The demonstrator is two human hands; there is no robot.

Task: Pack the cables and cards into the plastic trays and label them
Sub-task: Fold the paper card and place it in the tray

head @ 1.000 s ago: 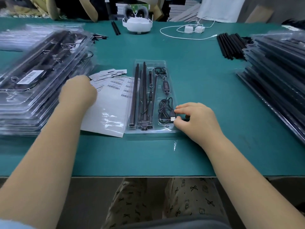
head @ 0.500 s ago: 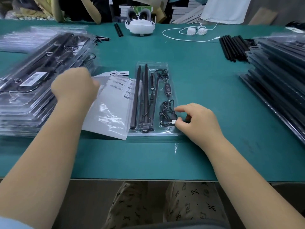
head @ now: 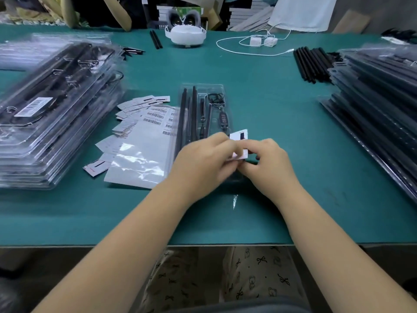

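Both hands meet over the near end of the clear plastic tray (head: 203,91) on the green table mat (head: 270,105). Left hand (head: 203,161) and right hand (head: 268,161) pinch a small white card (head: 240,141) between thumbs and curled fingertips; the card rises just above the fingers, with a black bar printed on it. Beyond the fingers the tray holds long black rods (head: 188,114) and a cable with inline controller (head: 223,118). Left of the fingers: barcode label sheet (head: 144,145), with loose cards (head: 135,107) fanned out past it. Far left, stack of packed trays (head: 45,114); far right, another tray stack (head: 379,105). Behind, a white headset (head: 186,35).
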